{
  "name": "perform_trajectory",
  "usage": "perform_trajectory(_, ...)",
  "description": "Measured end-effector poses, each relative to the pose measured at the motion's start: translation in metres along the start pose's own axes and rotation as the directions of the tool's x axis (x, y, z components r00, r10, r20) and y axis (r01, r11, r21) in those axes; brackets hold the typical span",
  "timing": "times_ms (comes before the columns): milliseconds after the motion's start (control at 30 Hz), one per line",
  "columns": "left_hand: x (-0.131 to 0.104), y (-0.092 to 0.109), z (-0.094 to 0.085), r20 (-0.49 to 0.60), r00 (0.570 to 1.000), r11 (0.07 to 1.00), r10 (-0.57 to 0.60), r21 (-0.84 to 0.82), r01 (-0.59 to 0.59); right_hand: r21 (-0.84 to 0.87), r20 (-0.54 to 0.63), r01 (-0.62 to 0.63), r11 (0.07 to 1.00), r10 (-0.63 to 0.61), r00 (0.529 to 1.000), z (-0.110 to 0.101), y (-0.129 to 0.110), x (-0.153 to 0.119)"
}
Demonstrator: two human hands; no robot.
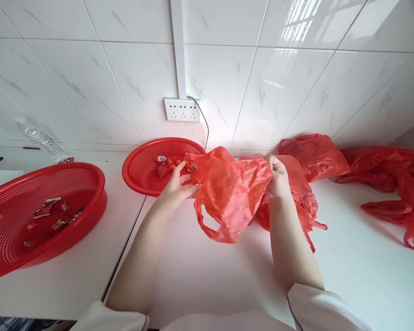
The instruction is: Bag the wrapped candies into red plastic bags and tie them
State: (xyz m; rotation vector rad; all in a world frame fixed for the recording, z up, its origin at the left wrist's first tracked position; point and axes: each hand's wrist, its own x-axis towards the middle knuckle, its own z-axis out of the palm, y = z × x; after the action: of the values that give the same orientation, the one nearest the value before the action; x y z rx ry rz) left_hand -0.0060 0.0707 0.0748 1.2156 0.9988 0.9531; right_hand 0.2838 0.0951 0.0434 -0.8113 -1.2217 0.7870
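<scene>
A thin red plastic bag (232, 197) hangs crumpled above the white table, one of its handle loops dangling at the lower left. My right hand (278, 178) is closed on the bag's right edge, pinching it between thumb and fingers. At the bag's left side is my left hand (182, 184), its fingers spread and the fingertips at the plastic. Just behind my left hand stands a red perforated basket (138, 172) with several small red wrapped packets (163, 170) in it. The bag hides part of that basket's right side.
At left is a larger red basket (101, 184) holding several packets. A clear plastic bottle (44, 140) lies behind it. Filled red bags (317, 156) sit at the back right, with loose red bags (400, 184) farther right. A socket strip (182, 110) is on the tiled wall.
</scene>
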Motion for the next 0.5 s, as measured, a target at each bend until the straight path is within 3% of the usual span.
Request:
perform_trajectory(67,0.001,-0.002,0.001,-0.022,0.998,0.996,0.059,0.062,-0.058,-0.248,0.184,-0.074,0.966,0.122,0.975,-0.012,-0.012,-0.004)
perform_trajectory(100,0.002,-0.003,0.001,-0.023,0.997,0.992,0.074,0.104,-0.071,-0.426,0.226,-0.083,0.901,0.195,0.955,-0.019,-0.019,-0.007)
perform_trajectory(167,0.001,-0.001,-0.001,-0.015,0.996,0.979,0.087,0.189,-0.083,-0.74,0.155,-0.056,0.67,0.252,0.955,-0.028,-0.036,-0.013)
perform_trajectory(233,-0.002,0.003,-0.002,-0.022,0.992,0.962,0.122,0.249,-0.113,-0.868,0.029,-0.034,0.495,0.117,0.993,-0.027,-0.053,-0.02)
perform_trajectory(300,-0.006,0.006,0.0,-0.022,0.986,0.948,0.164,0.281,-0.151,-0.835,0.035,0.033,0.549,-0.007,0.999,-0.014,-0.068,-0.028)
perform_trajectory(367,-0.009,0.008,0.003,0.002,0.984,0.937,0.179,0.304,-0.171,-0.68,0.224,0.164,0.715,-0.01,0.974,0.007,-0.075,-0.035)
perform_trajectory(400,-0.01,0.009,0.005,0.018,0.983,0.931,0.182,0.32,-0.178,-0.592,0.37,0.212,0.777,0.029,0.929,0.019,-0.074,-0.038)
perform_trajectory(433,-0.011,0.009,0.006,0.034,0.981,0.921,0.189,0.341,-0.189,-0.53,0.517,0.235,0.815,0.091,0.851,0.031,-0.068,-0.041)
perform_trajectory(500,-0.01,0.008,0.007,0.059,0.972,0.884,0.226,0.407,-0.23,-0.554,0.703,0.238,0.798,0.296,0.647,0.055,-0.045,-0.046)
